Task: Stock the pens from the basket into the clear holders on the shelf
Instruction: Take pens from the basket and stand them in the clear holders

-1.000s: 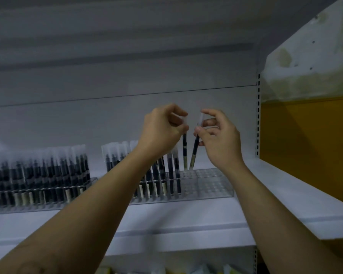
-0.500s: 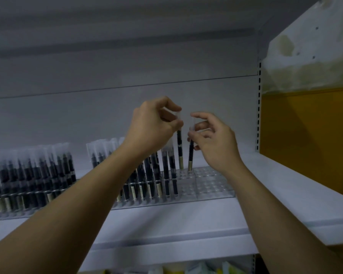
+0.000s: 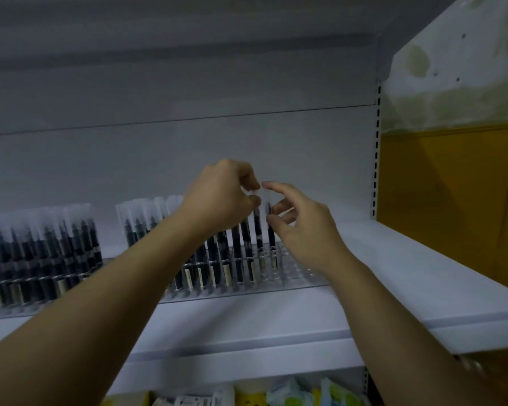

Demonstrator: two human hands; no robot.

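Observation:
A clear holder (image 3: 301,276) stands on the white shelf (image 3: 393,273), its left part filled with dark pens with clear caps (image 3: 135,224). My left hand (image 3: 223,197) pinches the cap of one pen (image 3: 258,230) that stands in a slot. Just to its right, my right hand (image 3: 299,221) holds a second pen (image 3: 272,238) between thumb and fingers, with the index finger raised; its tip sits in the neighbouring slot. The holder's right end has bare slots. A second holder full of pens (image 3: 41,259) stands at the left. The basket is out of view.
The shelf's back panel (image 3: 188,156) rises close behind the holders. A slotted upright (image 3: 376,159) and a yellow wall (image 3: 452,200) bound the right side. Bare shelf surface lies right of the holder. Coloured packets (image 3: 294,394) sit on the shelf below.
Both hands have come down with their pens, and the pens' tips now sit in the holder's slots. My right index finger has lifted off its pen.

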